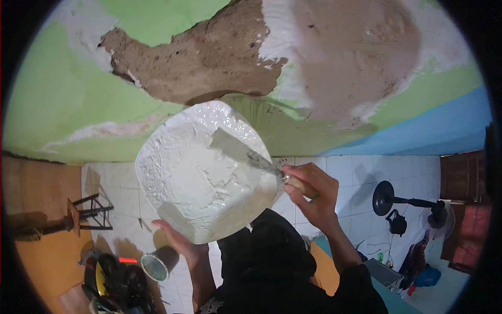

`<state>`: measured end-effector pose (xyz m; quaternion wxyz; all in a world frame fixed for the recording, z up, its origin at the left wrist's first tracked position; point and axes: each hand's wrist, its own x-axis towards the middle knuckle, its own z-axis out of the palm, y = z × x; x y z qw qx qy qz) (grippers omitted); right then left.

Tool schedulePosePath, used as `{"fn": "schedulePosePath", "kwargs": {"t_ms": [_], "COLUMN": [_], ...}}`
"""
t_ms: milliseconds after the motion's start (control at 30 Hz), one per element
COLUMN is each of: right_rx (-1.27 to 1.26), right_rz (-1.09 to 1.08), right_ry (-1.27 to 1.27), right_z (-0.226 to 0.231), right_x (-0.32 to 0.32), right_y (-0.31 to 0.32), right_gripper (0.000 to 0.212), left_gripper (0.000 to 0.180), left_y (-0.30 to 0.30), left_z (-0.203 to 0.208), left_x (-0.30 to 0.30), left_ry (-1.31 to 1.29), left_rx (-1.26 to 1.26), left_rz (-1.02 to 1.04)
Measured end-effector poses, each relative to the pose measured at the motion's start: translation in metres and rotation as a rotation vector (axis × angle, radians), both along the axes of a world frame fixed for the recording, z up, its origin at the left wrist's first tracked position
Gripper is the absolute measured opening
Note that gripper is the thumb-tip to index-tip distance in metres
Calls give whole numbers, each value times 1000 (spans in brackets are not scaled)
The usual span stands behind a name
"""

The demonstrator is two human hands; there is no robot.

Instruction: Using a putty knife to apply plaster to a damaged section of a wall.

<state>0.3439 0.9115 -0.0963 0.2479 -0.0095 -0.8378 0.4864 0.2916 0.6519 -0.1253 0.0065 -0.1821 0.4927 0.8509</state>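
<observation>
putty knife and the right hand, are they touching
Touching: the head view shows the putty knife held in the right hand, fingers closed around its handle.

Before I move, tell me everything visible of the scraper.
The scraper has a flat, pale grey blade that looks metallic, with darker smudges toward the handle. The right hand grips the pale handle, hiding part of it. The blade points up and left in the picture, over the white dish; whether it touches the paste is unclear.
</observation>
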Motion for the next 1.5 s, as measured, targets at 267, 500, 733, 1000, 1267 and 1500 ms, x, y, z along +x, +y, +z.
{"fn": "schedulePosePath", "kwargs": {"t_ms": [267, 500, 733, 1000, 1267, 1500], "right_rx": [-442, -638, -820, -923, -1126, -545], "right_rz": [-190, -207, -327, -208, -326, -404], "right_ry": [-89, 61, 114, 361, 162, 500], "right_z": [5, -43, -94, -26, -72, -9], "right_x": [-35, -66, -51, -111, -87, -119], "right_y": [93, 130, 70, 52, -2, 25], "right_gripper": [26, 24, 23, 15, 20, 21], "left_gripper": [84, 83, 82, 82, 79, 76], "left_y": [25, 44, 26, 33, -15, -19], "left_z": [6, 17, 7, 23, 12, 24], "left_x": [-12, -11, -13, -12, -13, -23], "left_ry": [46, 24, 99, 30, 120, 90], "left_rx": [4, -57, -205, -191, -178, -174], "left_rz": [-50, -39, -68, 13, 1, 53]}}
